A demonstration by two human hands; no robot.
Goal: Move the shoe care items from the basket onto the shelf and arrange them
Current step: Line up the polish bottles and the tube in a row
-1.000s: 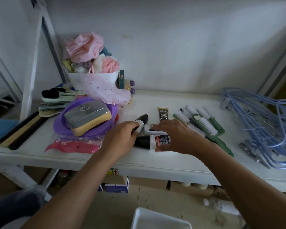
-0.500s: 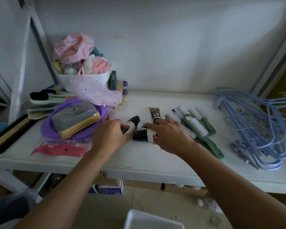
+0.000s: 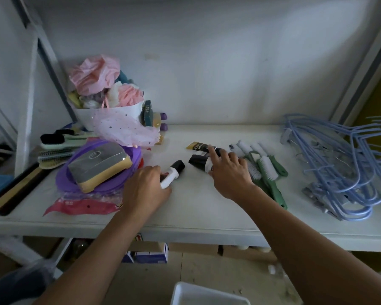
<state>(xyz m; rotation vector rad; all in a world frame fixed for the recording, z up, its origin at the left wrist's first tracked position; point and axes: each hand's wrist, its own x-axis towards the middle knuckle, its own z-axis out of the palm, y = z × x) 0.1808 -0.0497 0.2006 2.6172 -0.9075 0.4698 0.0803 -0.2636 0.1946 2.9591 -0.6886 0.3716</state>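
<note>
On the white shelf [image 3: 196, 208], my left hand [image 3: 144, 189] grips a white shoe polish bottle with a black cap [image 3: 174, 171], lying tilted. My right hand [image 3: 228, 172] rests on a second black-capped polish bottle [image 3: 197, 161], fingers over its body. A gold-and-black tube [image 3: 198, 146] lies just behind it. Several green-handled white brushes [image 3: 266, 166] lie to the right of my right hand. The corner of the white basket [image 3: 207, 294] shows on the floor below.
Left: a purple basin [image 3: 62, 179] holding a wrapped sponge brush [image 3: 99, 165], a red packet [image 3: 79, 204], brushes [image 3: 55, 143] and a pink-wrapped bouquet [image 3: 110, 106]. Blue hangers [image 3: 339, 172] fill the right end. Boxes [image 3: 150, 253] sit under the shelf.
My hands have drawn apart: the left pulled its bottle leftward, and the right pushed the other bottle back toward the gold tube and the brushes.
</note>
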